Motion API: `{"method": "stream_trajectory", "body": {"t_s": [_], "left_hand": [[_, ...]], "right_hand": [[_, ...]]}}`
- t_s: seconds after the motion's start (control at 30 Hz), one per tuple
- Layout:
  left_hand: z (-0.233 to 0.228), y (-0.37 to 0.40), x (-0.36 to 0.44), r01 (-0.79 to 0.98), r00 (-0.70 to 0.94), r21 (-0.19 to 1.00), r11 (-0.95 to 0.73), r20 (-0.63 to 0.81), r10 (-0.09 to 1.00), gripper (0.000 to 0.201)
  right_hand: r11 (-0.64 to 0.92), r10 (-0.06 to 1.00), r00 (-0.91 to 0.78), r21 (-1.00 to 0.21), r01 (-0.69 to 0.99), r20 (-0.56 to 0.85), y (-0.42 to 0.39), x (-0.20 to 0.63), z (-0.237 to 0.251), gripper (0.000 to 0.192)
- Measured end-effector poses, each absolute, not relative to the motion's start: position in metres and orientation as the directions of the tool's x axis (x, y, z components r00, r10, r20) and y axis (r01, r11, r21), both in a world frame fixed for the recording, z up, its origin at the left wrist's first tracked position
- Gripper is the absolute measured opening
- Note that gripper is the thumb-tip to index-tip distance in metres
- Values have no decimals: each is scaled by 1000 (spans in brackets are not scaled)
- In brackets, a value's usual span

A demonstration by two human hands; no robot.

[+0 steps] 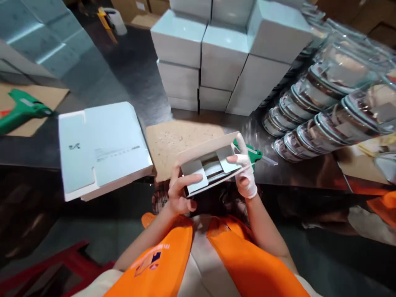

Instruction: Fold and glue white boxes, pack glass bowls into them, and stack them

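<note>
Between my two hands is a white cardboard box, tilted, with its open end toward me and its side flaps partly folded in. My bare left hand grips its left end, fingers lying across the left flap. At the right end my right hand, partly covered by a white glove or wrap, holds the box with a finger on the right flap. Something dark and pale shows through the gap between the flaps; I cannot tell what. A green glue gun lies just behind my right hand, partly hidden.
Flat white cartons lie stacked at the left table edge. Behind stand stacked white boxes. Clear round containers are piled at right. A cardboard sheet lies in front, another green glue gun far left.
</note>
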State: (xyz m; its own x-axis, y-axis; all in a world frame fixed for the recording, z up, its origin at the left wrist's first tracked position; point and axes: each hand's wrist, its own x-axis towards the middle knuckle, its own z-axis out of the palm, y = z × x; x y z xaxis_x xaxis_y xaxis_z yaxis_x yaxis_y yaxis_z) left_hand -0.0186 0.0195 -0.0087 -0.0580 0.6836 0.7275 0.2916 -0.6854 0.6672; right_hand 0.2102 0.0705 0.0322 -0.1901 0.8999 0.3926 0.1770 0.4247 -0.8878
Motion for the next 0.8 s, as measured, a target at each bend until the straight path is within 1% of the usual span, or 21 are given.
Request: {"method": "stream_trajectory", "body": {"t_s": [0.07, 0.13, 0.17, 0.2, 0.23, 0.27, 0.3, 0.33, 0.37, 0.4, 0.43, 0.47, 0.5, 0.53, 0.57, 0.6, 0.63, 0.67, 0.7, 0.77, 0.8], "left_hand": [[0, 21, -12, 337, -107, 673, -658, 722, 683, 47], [1, 24, -4, 316, -249, 722, -615, 689, 681, 43], [0, 25, -1, 286, -327, 736, -613, 677, 659, 48], [-2, 26, 0, 273, -366, 737, -618, 674, 642, 53], [-3, 27, -2, 289, -360, 722, -629, 690, 628, 55], [-5, 27, -5, 331, -312, 689, -645, 725, 614, 54], [-7, 27, -10, 383, -249, 653, -654, 754, 607, 53], [-8, 26, -16, 431, -192, 622, -654, 771, 607, 54], [-9, 26, -22, 465, -151, 602, -649, 776, 612, 57], [-10, 26, -27, 478, -130, 592, -649, 778, 614, 61], [-10, 27, -31, 472, -127, 586, -658, 784, 608, 66], [-11, 28, -33, 460, -110, 581, -671, 787, 606, 71], [-11, 30, -34, 448, -94, 572, -687, 795, 600, 75], [-12, 32, -33, 441, -79, 560, -701, 802, 592, 76], [-12, 35, -31, 442, -68, 553, -706, 806, 588, 73], [-11, 38, -28, 448, -60, 549, -705, 806, 589, 65], [-10, 41, -25, 451, -49, 544, -707, 806, 589, 56], [-9, 43, -23, 445, -37, 534, -719, 813, 582, 47], [-7, 44, -21, 432, -31, 521, -736, 824, 566, 40], [-3, 40, -22, 401, -48, 507, -763, 844, 535, 36], [-1, 36, -24, 392, -77, 517, -761, 843, 532, 37]], "right_hand": [[377, 926, -45, -925, 42, 375, 73, 194, 43, 68], [352, 934, 86, -935, -39, 348, 73, 181, 55, 41], [353, 930, 138, -933, -76, 340, 72, 176, 60, 36], [356, 926, 178, -928, -107, 334, 71, 172, 64, 40], [354, 925, 196, -927, -126, 327, 70, 172, 67, 44], [340, 930, 193, -932, -124, 314, 68, 174, 68, 47], [315, 937, 185, -945, -91, 295, 66, 181, 68, 47], [275, 947, 176, -961, -18, 268, 64, 190, 67, 45], [210, 956, 183, -970, 118, 229, 61, 202, 65, 41], [118, 958, 217, -950, 291, 186, 57, 216, 62, 41], [7, 948, 280, -889, 457, 151, 54, 230, 58, 44], [-123, 927, 355, -799, 589, 120, 51, 243, 54, 47], [-253, 903, 421, -696, 672, 79, 50, 254, 50, 48], [-364, 884, 467, -602, 711, 16, 50, 261, 47, 48], [-445, 868, 492, -537, 717, -62, 52, 266, 43, 48], [-495, 853, 502, -516, 699, -139, 55, 269, 39, 47], [-529, 839, 506, -522, 669, -202, 59, 270, 36, 44], [-544, 829, 503, -561, 624, -245, 64, 270, 33, 41], [-538, 827, 497, -628, 562, -263, 68, 270, 30, 36], [-499, 833, 476, -751, 433, -280, 74, 270, 28, 25], [-478, 842, 458, -789, 385, -286, 75, 270, 28, 23]]}}
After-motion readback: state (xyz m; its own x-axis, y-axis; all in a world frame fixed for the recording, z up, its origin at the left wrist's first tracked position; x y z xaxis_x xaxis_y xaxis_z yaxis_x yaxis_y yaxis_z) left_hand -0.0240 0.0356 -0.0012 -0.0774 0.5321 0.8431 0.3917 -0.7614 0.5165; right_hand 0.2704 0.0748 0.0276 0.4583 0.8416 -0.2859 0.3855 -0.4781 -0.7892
